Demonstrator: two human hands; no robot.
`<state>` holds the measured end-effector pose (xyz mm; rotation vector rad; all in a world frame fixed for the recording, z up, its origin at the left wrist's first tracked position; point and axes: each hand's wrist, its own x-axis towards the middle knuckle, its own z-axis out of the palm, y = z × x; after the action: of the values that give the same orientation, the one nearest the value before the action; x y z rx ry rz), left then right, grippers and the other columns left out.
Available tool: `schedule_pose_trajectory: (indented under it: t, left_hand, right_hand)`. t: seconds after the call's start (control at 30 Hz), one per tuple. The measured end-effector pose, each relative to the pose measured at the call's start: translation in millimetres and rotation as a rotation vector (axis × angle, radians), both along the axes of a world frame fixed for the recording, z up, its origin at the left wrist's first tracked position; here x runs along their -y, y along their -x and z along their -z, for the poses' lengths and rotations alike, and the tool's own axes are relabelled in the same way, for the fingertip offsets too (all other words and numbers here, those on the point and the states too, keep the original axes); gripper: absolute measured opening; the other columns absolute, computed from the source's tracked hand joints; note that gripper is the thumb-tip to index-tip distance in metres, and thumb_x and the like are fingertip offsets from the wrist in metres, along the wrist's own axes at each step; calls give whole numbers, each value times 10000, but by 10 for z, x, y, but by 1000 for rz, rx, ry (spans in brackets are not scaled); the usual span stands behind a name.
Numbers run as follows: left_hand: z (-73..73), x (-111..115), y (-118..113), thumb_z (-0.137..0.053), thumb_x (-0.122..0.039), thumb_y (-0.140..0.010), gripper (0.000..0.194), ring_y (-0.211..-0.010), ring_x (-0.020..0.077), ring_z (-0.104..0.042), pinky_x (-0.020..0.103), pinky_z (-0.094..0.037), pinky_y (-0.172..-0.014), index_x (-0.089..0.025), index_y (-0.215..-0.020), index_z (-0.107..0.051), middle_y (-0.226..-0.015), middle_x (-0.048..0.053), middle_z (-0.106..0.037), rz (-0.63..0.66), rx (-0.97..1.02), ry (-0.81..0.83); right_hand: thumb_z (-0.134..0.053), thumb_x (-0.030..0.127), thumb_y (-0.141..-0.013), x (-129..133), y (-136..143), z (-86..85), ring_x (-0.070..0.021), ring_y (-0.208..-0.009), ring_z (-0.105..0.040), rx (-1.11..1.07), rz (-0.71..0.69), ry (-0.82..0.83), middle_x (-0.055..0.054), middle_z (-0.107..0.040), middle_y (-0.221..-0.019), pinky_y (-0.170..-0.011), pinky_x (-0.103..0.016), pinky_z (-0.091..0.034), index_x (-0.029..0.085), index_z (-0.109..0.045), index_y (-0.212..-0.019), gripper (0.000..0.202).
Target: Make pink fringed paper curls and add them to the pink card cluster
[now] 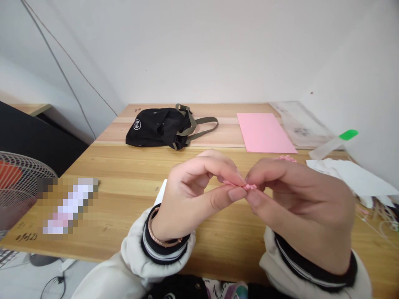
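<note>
A small, narrow pink piece with a crinkled edge [249,187], perhaps folded paper, is pinched between both hands above the wooden table. My left hand [202,189] closes thumb and forefinger on its left part. At its right end, the thumb and fingertips of my right hand [302,199] press together, and the fingertips of the two hands nearly meet. Much of the piece is hidden by the fingers. Just behind my right hand, more crinkled pink bits [287,158] lie on the table. A flat pink sheet [266,133] rests farther back.
A black bag with olive straps [158,126] lies at the back left. On the right are a translucent green-capped bottle [332,144], white sheets [352,176] and tangled strands [378,214]. A fan [23,182] stands past the table's left edge, near a blurred-out object [70,207].
</note>
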<state>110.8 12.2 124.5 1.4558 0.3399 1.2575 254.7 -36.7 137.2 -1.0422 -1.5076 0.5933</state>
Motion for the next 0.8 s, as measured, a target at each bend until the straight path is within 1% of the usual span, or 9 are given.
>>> schedule_pose_trajectory:
  t: [0.2,0.4,0.63,0.8]
  left_hand:
    - [-2,-2,9,-680,-103,-701,99,-701,109,-576,252,-512,-673,-172,-765,-650,-755,23,-605,20,-1,29]
    - [-3,-5,26,-692,-90,-684,152,-725,109,-584,247,-510,-693,-173,-806,-657,-784,24,-615,54,5,27]
    - [-3,-7,35,-658,-120,-729,99,-736,111,-582,244,-508,-685,-171,-813,-666,-796,33,-617,69,9,41]
    - [-3,-14,30,-674,-110,-708,101,-707,110,-578,249,-512,-674,-178,-783,-666,-768,26,-612,63,1,48]
  right_hand:
    - [-629,101,-713,-3,2,-7,-108,-547,-549,14,5,-2,15,-604,-604,-470,-231,-444,202,-633,-732,104]
    - [-631,104,-718,-5,3,-6,-115,-558,-560,7,-5,-10,8,-612,-615,-471,-233,-450,200,-635,-742,100]
    - [-631,121,-729,7,1,-8,-110,-561,-552,22,14,-2,10,-607,-613,-477,-228,-451,207,-635,-741,87]
    - [-627,136,-732,7,-1,-25,-115,-551,-548,38,14,5,3,-603,-603,-470,-236,-455,205,-637,-735,69]
